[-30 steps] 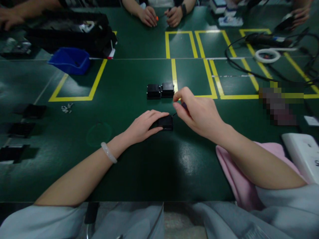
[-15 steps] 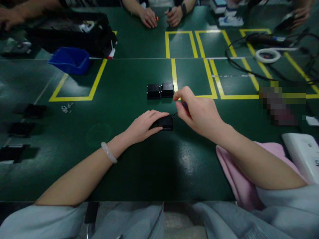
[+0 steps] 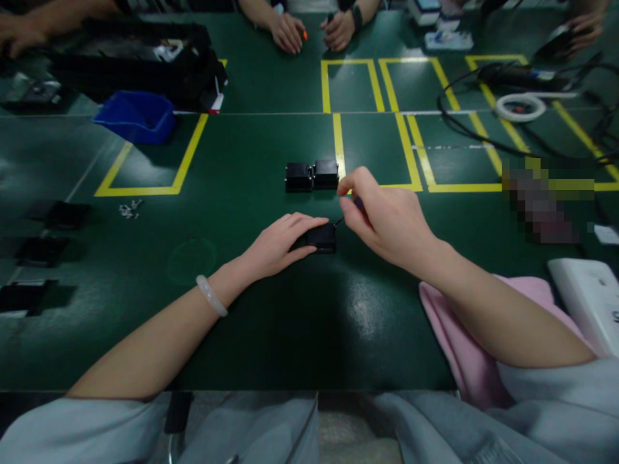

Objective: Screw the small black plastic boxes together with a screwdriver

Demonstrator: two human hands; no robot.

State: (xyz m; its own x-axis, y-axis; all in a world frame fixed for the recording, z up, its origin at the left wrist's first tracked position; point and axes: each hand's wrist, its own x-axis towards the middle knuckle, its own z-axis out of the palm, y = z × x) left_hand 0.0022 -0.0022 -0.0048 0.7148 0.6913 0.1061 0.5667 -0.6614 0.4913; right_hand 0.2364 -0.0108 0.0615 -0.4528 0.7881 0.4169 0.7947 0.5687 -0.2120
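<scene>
A small black box-shaped part (image 3: 323, 238) lies on the green table, gripped between the thumb and fingers of my left hand (image 3: 284, 243). My right hand (image 3: 387, 216) is closed around the handle of a screwdriver (image 3: 340, 221). The thin shaft points down and left, its tip at the upper right corner of the black part. Most of the handle is hidden in my fingers. Just beyond, two similar black parts (image 3: 298, 177) sit side by side with small bright screws at their edges.
Loose screws (image 3: 129, 209) lie in a small pile on the left, below a blue bin (image 3: 140, 117). Several black pieces (image 3: 41, 251) line the left side. A pink cloth (image 3: 449, 322) lies under my right forearm, beside a white device (image 3: 587, 303). Across the table, a co-worker's hands (image 3: 314, 32) rest.
My right hand has shifted very slightly on the screwdriver. The black part and my left hand stay in place.
</scene>
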